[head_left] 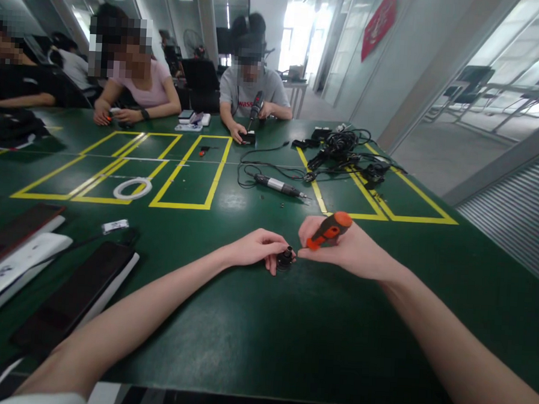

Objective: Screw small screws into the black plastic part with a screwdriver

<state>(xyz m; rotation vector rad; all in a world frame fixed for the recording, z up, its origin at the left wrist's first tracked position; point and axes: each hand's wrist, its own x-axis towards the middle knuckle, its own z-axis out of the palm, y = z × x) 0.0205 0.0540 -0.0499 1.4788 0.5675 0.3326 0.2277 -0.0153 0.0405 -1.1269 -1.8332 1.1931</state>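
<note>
On the green table (226,332), a black part (285,259) is pinched by the left hand (260,248); a screwdriver (332,228) is gripped by the right hand (346,249). If loosely held, the part could be tipped.

- We have a dark green, slightly glossy table (227,326) under our left fingers (272,248) and right fingers (311,229), with yellow outlines (183,206) marked beyond them.
- At our left fingertips, we see a small black part (285,259) on the surface.
- Just beyond our fingers, we find tiny dark bits (282,205), then a corded pen-shaped driver (277,185).
- Farther beyond our right fingers, we see a tangle of black cables (342,144).
- Beyond and left of our left fingers, we have a white ring (122,192) and a black-and-orange piece (203,152).
- Well left of our left fingers, we see two dark slabs (77,288) on white bases and a white block (26,261) between them.
</note>
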